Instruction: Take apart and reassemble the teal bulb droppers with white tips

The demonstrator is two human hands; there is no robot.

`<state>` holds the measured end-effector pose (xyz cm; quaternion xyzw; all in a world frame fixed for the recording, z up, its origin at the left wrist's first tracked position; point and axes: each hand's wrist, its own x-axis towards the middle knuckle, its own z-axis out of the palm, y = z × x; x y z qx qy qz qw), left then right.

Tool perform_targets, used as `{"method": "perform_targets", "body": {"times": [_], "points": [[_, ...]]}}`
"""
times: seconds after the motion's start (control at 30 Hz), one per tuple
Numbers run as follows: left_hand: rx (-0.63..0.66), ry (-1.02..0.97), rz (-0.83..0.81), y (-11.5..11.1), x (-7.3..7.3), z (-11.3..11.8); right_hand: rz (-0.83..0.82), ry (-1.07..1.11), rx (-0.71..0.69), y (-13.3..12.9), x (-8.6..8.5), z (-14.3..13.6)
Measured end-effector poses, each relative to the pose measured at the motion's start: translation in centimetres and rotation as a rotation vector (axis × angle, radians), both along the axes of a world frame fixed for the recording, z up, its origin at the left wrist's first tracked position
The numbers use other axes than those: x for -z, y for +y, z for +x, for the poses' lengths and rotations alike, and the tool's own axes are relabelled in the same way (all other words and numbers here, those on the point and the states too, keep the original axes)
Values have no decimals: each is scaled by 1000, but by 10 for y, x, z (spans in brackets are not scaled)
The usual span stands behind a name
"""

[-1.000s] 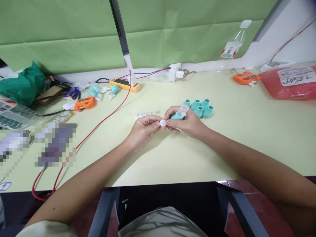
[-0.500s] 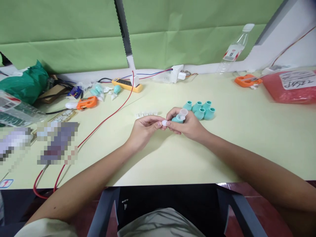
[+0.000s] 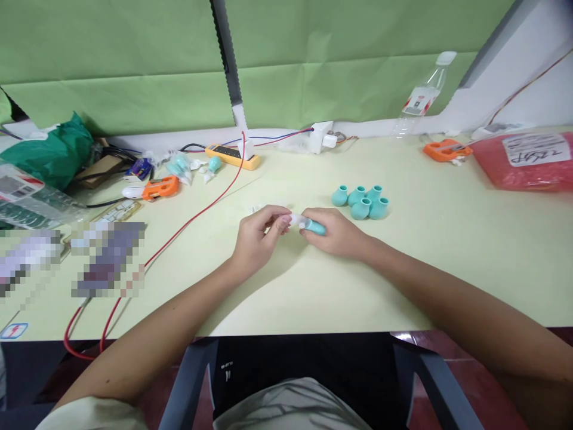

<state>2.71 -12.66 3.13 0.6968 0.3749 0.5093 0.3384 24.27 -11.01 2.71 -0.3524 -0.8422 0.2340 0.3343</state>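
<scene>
My right hand is wrapped round a teal bulb-shaped piece, which lies tilted with its end toward the left. A translucent white part sits at that end, between my two hands. The fingers of my left hand pinch at the white part's left side; the fingertips partly hide it. Several teal bulb-shaped pieces with open necks stand together on the table, beyond my right hand. Small white pieces lie just behind my left hand, mostly covered by it.
At the back stand a yellow power strip and a white plug box. A red cable crosses the left side. Orange tools, a green bag and a blurred phone lie left; a red package and bottle are right.
The teal piece in my right hand has tipped from roughly upright to pointing left. Its translucent end now meets my left fingers, and my right fingers have closed further round it.
</scene>
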Motion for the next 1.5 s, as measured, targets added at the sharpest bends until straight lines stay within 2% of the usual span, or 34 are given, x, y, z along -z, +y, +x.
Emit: {"method": "perform_targets", "body": {"times": [0.1,0.33,0.5,0.73,0.87,1.03,1.13,1.3,1.4,1.5], "points": [[-4,35,4,1,3,0,89,-47,-24,3,1,2],[40,10,-111,5,5,-1,189,-139,31,4,4,7],[118,-7,-137,4,4,-1,122,-99,-41,0,-1,6],[132,91,-16,2,11,-2,12,-20,-132,-3,-8,5],[129,166,68,1,9,-4,-144,38,-184,-3,-10,7],[144,190,107,-2,4,-3,-576,124,-258,-2,-13,10],[160,75,24,-5,2,3,-709,190,-309,-1,-13,9],[154,-177,-88,-5,-2,11,-933,436,-391,0,-11,1],[180,-181,-95,-1,0,9,-1094,500,-439,-2,-7,-2],[191,-149,-98,3,3,5,-1164,514,-449,-2,-4,-4]]}}
